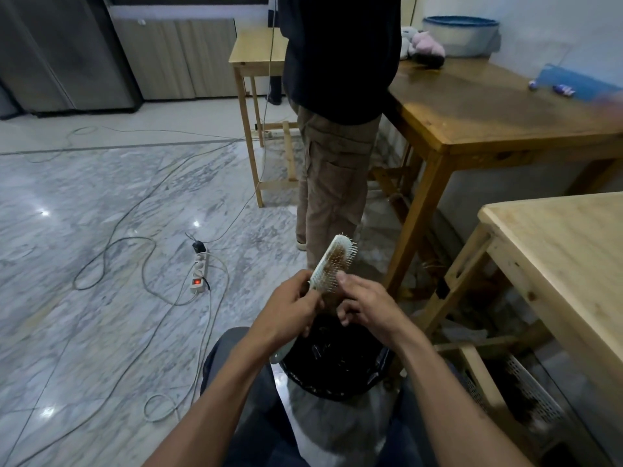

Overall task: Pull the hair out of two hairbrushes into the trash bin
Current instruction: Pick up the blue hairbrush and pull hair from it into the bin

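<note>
A pale paddle hairbrush (332, 262) with brown hair matted among its pins stands tilted above a trash bin (337, 389) lined with a black bag. My left hand (290, 310) grips the brush by its handle, whose end pokes out below my wrist. My right hand (362, 305) is at the lower edge of the pin pad, thumb against the pins and fingers curled around a tuft of brown hair hanging beneath the brush. A second brush is not in view.
A person (337, 112) in a dark top and tan trousers stands just beyond the bin. Wooden tables (505, 112) (573, 264) stand at right. A power strip (199, 271) and loose cables lie on the marble floor at left.
</note>
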